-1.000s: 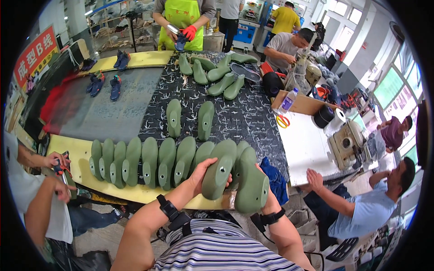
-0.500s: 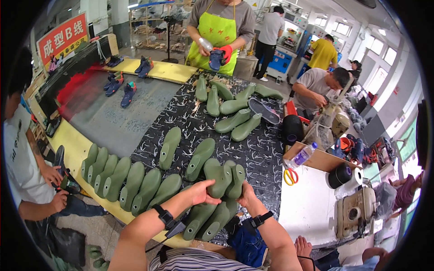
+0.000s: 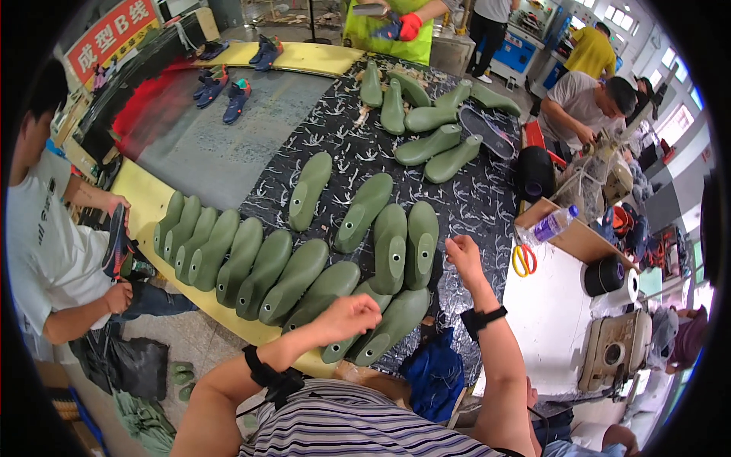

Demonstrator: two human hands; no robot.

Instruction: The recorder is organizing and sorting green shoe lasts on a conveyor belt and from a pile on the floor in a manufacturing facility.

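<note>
Green shoe lasts, each with a small ringed hole, stand on the dark patterned table covering (image 3: pixel 480 221). Over the nearest lasts hovers my left hand (image 3: pixel 346 316), its fingers curled together and nothing in them. My right hand (image 3: pixel 463 257) is raised to the right of an upright pair, also with bent fingers and no object held. That pair, a left last (image 3: pixel 390 251) and a right last (image 3: pixel 421 247), stands apart from both hands. Closer to me is another last (image 3: pixel 396 324), and my left hand partly covers its neighbour.
A row of lasts (image 3: pixel 244 259) runs leftward along the yellow table edge (image 3: pixel 141 183). Several lasts lie beside a dark sole (image 3: pixel 487 131) at the far end. Scissors (image 3: pixel 524 260) and a bottle (image 3: pixel 552 224) rest on the right. People work left, ahead and right.
Both hands have let go of the pair of lasts, which now stands on the table. My right hand has moved away to the right. The view has tilted lower.
</note>
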